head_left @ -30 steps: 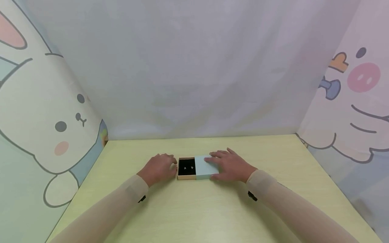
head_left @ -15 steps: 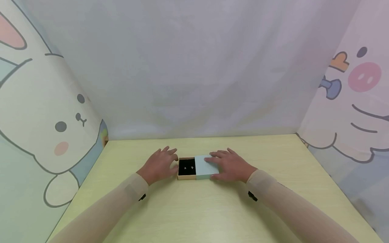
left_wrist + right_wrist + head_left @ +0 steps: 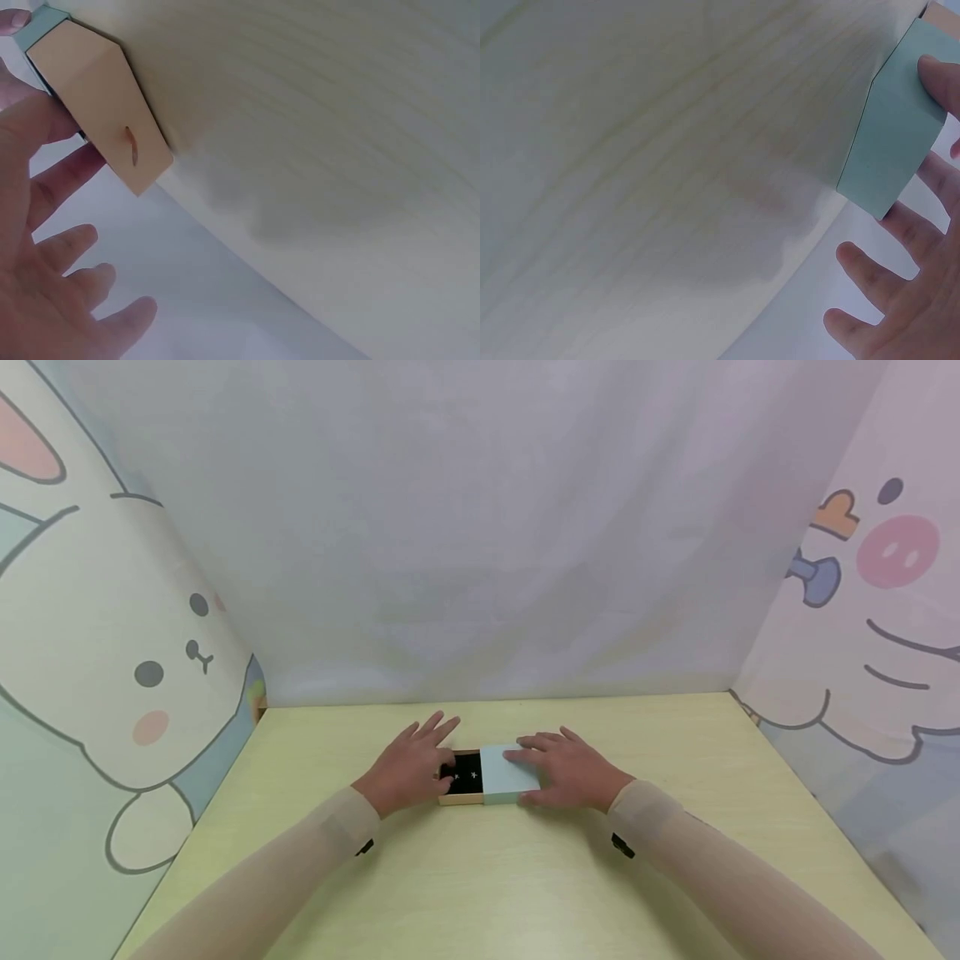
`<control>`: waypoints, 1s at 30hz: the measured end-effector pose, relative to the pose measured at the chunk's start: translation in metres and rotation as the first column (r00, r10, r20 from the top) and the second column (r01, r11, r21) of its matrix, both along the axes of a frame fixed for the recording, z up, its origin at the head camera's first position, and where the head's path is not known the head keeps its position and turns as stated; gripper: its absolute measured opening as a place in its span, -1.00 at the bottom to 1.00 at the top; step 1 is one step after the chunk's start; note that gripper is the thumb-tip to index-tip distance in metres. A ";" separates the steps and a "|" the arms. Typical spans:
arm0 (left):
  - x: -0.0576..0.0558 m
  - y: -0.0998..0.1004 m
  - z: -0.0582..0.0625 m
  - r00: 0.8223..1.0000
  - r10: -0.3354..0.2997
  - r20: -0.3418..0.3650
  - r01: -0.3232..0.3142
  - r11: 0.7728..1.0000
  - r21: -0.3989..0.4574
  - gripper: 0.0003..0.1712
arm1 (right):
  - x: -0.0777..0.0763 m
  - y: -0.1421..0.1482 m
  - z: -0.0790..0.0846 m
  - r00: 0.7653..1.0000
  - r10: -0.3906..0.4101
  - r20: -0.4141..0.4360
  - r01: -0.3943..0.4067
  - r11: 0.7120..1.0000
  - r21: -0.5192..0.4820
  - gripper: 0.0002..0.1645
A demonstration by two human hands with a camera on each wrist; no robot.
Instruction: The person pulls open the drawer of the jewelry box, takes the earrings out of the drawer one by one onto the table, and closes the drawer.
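Note:
A drawer-style jewelry box lies on the table, its light blue-green sleeve (image 3: pixel 501 777) covering the right part. The tan tray (image 3: pixel 462 800) is slid out leftward, showing a black insert (image 3: pixel 468 764) with two small star-shaped stud earrings (image 3: pixel 474 774). My left hand (image 3: pixel 405 768) reaches over the tray's left end, thumb and index finger apart above the insert near the left earring. Its other fingers are spread in the left wrist view, beside the tray end with an orange ribbon loop (image 3: pixel 132 146). My right hand (image 3: pixel 577 770) grips the sleeve, thumb at its front side, fingers across the top.
The pale wooden table (image 3: pixel 480 877) runs back to a white curtain (image 3: pixel 480 543). Cartoon-printed cloths hang on the left and right, with a rabbit (image 3: pixel 97 610) and a pink-nosed figure (image 3: pixel 896 552).
My left hand has moved right from beside the tray's end to over the black insert, its outer fingers spreading and lifting. The right hand and the box stay in place.

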State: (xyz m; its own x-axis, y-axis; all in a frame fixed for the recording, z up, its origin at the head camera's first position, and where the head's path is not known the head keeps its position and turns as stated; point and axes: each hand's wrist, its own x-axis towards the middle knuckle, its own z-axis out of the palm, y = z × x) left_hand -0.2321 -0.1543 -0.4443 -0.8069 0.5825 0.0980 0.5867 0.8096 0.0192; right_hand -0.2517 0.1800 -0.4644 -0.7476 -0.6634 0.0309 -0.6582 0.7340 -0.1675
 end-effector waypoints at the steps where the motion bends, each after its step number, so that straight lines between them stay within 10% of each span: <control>1: 0.000 0.001 0.000 1.000 -0.002 -0.002 0.002 1.000 -0.009 -0.80 | 0.000 0.000 0.000 1.000 -0.001 0.001 0.001 1.000 0.000 -0.11; 30: -0.003 0.017 -0.001 1.000 -0.015 0.007 0.015 0.998 -0.063 -0.86 | -0.003 0.000 -0.004 1.000 -0.003 -0.009 0.003 1.000 0.010 -0.10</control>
